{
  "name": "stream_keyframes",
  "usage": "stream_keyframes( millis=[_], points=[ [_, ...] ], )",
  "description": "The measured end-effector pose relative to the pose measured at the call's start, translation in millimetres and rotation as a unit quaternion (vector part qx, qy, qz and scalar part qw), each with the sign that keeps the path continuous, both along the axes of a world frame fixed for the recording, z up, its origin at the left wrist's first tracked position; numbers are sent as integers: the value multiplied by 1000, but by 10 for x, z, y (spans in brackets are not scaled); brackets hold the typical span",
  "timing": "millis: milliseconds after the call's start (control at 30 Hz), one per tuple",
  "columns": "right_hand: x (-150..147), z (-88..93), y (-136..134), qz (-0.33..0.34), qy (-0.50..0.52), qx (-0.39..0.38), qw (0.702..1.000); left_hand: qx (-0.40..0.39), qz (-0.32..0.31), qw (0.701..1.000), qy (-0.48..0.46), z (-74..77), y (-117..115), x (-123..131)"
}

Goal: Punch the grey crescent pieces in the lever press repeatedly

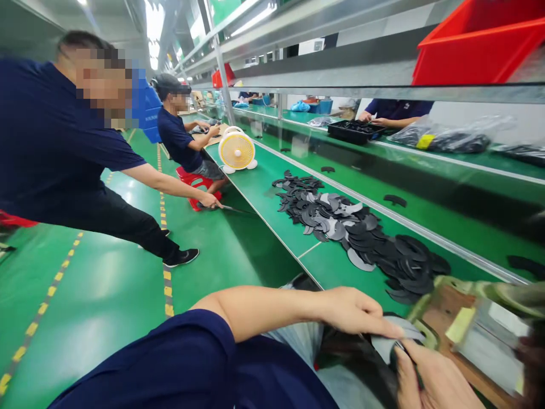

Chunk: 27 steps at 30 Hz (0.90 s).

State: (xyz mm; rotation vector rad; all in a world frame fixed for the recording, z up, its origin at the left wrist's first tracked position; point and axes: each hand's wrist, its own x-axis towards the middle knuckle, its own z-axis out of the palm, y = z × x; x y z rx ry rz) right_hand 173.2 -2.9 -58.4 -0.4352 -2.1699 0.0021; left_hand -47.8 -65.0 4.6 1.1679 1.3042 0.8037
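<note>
The left hand [355,311] pinches a curved grey piece [382,345] between thumb and fingers above the lap, while the right hand [440,372] grips a small dark-handled tool [419,379] against the piece's near edge. Just beside them, at the right, stands a green metal frame [432,332]. Beyond the hands, a long pile [370,244] of black and grey curved pieces lies on the green table [261,184]. Farther along sits a white-and-yellow fan [237,152]. To the left, a standing co-worker [63,136] leans toward the table, holding a thin rod [234,209]; past the fan another person [176,128] sits on a red stool [191,183].
</note>
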Motion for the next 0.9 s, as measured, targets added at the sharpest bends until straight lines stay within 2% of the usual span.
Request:
stream_keyframes(
  millis=[100, 233, 333, 400, 467, 533, 600, 667, 767, 833, 900],
  points=[
    [22, 69, -35, -5, -8, 11, 1000, 19, 68, 997, -30, -44, -11, 21],
    [75, 14, -21, 20, -8, -20, 1000, 13, 0, 989, -148, -210, 11, 52],
    [53, 5, -93, -11, 26, -126, 992, 112, 20, 985, -127, -260, -39, 39],
    [0, 49, -183, -29, 80, -256, 963, 204, 35, 977, -46, -220, -109, 11],
    [-70, 106, -253, -5, 154, -411, 899, 260, 29, 965, 16, -171, -164, -41],
    [-128, 148, -275, -17, 162, -448, 879, 292, 32, 955, 41, -161, -175, -103],
    [-151, 169, -272, -29, 165, -461, 871, 315, 49, 946, 51, -201, -155, -146],
    [-141, 173, -274, -35, 179, -465, 866, 312, 90, 945, 42, -268, -131, -150],
    [-104, 149, -290, -32, 199, -463, 863, 228, 136, 963, -49, -357, -108, -104],
    [-86, 116, -292, -29, 204, -462, 862, 143, 122, 972, -140, -380, -99, -61],
    [-73, 81, -284, -29, 205, -464, 861, 77, 96, 970, -211, -374, -91, -19]
  ],
)
